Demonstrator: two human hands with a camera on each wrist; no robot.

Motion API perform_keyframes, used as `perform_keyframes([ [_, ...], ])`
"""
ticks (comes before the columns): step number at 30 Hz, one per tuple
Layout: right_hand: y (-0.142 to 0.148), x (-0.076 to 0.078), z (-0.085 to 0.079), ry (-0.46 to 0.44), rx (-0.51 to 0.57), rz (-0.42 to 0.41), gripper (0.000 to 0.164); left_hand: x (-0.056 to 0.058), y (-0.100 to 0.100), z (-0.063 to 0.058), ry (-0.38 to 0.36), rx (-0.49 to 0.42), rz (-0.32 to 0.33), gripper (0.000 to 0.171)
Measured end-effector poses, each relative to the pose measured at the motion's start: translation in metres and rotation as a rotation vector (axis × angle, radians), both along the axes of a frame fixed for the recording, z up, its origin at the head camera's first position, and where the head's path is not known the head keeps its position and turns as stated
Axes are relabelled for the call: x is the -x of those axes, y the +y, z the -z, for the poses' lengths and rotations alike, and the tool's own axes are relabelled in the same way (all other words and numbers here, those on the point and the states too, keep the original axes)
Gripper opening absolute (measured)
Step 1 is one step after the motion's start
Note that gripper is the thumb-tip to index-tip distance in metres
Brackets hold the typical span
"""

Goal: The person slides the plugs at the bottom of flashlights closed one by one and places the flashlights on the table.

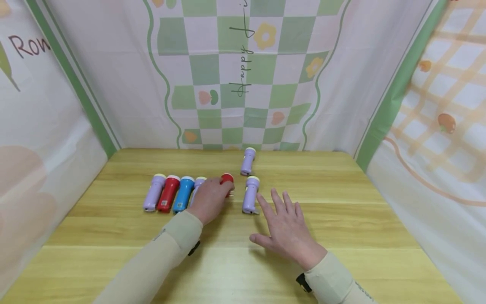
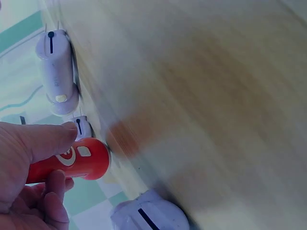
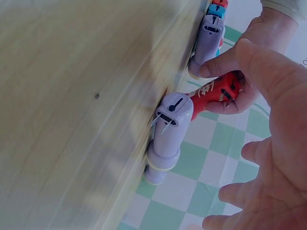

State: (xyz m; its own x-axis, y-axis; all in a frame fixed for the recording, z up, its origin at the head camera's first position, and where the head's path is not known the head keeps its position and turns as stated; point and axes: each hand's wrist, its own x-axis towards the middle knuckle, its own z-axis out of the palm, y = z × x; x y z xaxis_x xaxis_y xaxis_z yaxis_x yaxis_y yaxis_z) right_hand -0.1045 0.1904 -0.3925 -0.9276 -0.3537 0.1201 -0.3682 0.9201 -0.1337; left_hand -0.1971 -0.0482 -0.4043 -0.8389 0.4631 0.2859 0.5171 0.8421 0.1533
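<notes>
My left hand (image 1: 210,199) pinches a red flashlight (image 2: 93,162) between thumb and fingers; in the right wrist view its head end points down at the table. Left of that hand, a row holds a purple flashlight (image 1: 154,193), a red one (image 1: 168,194), a blue flashlight (image 1: 184,194) and another purple one (image 1: 199,182), partly hidden by the hand. My right hand (image 1: 286,230) has its fingers spread, holding nothing. Just beyond its index fingertip lies a purple flashlight (image 1: 250,196) with two metal plug prongs (image 3: 166,125) folded out at its tail.
Farther back on the wooden table (image 1: 322,181) lies one more purple flashlight (image 1: 248,161), in line with the nearer one. A checkered cloth (image 1: 258,67) hangs behind the table's far edge, with printed cloths (image 1: 436,139) at both sides.
</notes>
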Motion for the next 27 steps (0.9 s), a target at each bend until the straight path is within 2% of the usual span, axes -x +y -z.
perform_keyframes([
  [15,0.0,-0.002,0.0,0.035,0.015,-0.01,0.102,-0.007,-0.002,-0.005,0.08,-0.034,0.043,0.019],
  [27,0.002,-0.003,-0.001,0.038,0.021,-0.009,0.101,-0.012,-0.002,-0.008,0.055,-0.078,0.065,0.029],
])
